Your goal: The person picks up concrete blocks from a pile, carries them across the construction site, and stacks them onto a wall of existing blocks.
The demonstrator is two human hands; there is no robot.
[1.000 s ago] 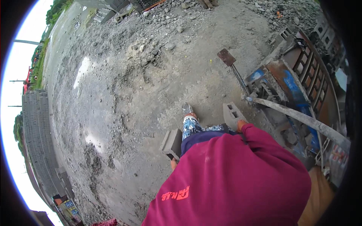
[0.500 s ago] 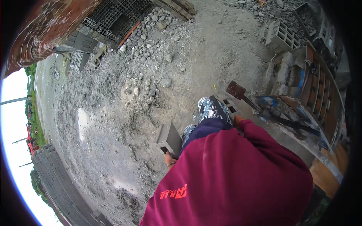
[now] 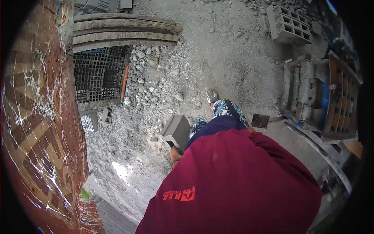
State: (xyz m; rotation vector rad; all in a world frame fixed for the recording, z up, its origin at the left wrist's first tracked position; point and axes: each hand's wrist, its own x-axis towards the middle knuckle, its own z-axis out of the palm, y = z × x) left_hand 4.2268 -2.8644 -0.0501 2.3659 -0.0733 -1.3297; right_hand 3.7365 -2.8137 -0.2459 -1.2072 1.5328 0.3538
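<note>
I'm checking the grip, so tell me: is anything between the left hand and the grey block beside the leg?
Nothing visible is. The left hand holds the grey block directly, at its near end by the dark hollow.

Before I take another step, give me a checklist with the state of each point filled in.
1. Left hand has the grey block: ok, it grips the block's near end, by a dark opening.
2. Right hand has a sound hold: cannot tell, only a sliver shows and anything in it is hidden.
3. Grey block apart from the rusty panel on the left: ok, ground shows between them.
4. Right side free of the brown plate: cannot tell, it looks near the right hand, but the gap is unclear.
5. Ground ahead-left free of loose stones: not ok, a spread of them lies there.
</note>
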